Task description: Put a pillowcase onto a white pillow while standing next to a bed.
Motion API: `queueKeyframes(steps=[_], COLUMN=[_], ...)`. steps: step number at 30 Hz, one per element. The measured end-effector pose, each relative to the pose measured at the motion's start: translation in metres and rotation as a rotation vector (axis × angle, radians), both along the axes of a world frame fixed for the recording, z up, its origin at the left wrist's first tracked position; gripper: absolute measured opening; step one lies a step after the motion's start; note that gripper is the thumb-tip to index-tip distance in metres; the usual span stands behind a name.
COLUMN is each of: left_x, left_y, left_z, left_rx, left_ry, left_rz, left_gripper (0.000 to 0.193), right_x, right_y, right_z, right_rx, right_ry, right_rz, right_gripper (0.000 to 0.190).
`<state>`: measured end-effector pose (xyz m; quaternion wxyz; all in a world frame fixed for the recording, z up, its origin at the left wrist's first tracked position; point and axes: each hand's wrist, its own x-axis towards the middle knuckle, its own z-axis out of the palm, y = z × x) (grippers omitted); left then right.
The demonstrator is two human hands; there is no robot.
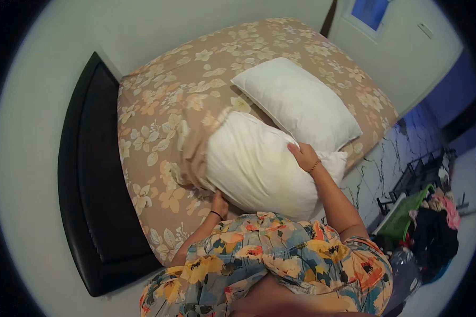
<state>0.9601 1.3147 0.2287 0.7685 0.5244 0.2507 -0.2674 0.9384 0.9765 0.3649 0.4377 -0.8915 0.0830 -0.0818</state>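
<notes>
A white pillow (261, 166) lies across the near part of the bed, its left end inside a bunched brown floral pillowcase (194, 154). My right hand (304, 156) grips the pillow's upper edge toward its bare right end, thumb on top. At the near lower edge, my left hand (220, 206) is closed at the pillowcase's opening; its fingertips are partly hidden. Just beyond lies a second white pillow (297, 103), without a case, on the brown floral bedsheet (174, 95).
A black padded headboard (103, 170) stands at the left against the wall. To the right are a marble-patterned floor (376, 158), a black metal rack (416, 170) and a green basket (406, 218) beside heaped clothes (436, 233). A window (368, 14) is at the upper right.
</notes>
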Motion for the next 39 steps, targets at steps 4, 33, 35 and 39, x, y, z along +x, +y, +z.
queueKeyframes(steps=[4,33,35,39], left_x=[0.050,0.170,0.184,0.207], left_y=[0.014,0.071,0.066,0.061], left_z=[0.077,0.089,0.091,0.090], left_rx=[-0.318,1.319,1.362,1.405], left_ry=[-0.208,-0.894,-0.873,-0.888], left_rz=[0.214,-0.109,-0.125,-0.127], left_gripper=[0.052,0.028,0.028,0.023], right_x=[0.004,0.145,0.175,0.219], right_y=[0.034,0.054,0.062,0.070], right_z=[0.007,-0.101,-0.093,-0.089], right_rx=[0.316,0.036,0.033,-0.139], right_ry=[-0.188,-0.148,-0.210,-0.397], right_rz=[-0.173,-0.030,-0.024,0.030], right_gripper=[0.050,0.021,0.020,0.017])
